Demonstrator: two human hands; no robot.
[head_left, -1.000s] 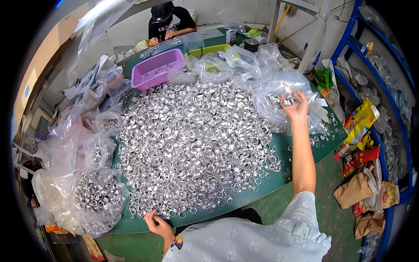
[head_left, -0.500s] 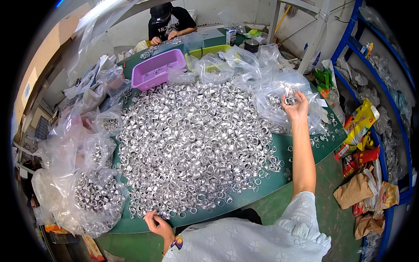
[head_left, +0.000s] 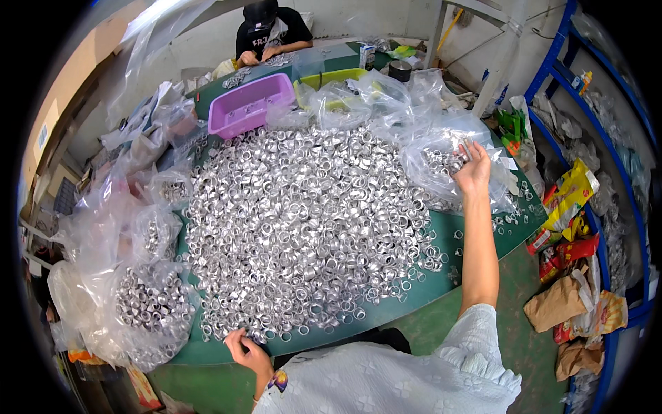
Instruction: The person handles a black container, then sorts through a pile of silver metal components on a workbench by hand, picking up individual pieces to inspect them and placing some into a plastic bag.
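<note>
Half-curls right hand [head_left: 473, 171] at two o'clock, left hand [head_left: 248, 350] at seven, grasp unclear; could spill rings [head_left: 440, 163] by snagging bag [head_left: 429, 132].

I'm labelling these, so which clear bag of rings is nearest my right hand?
The clear bag right of the loose ring pile: your right hand is at it, while the bags of rings at left lie across the pile.
</note>
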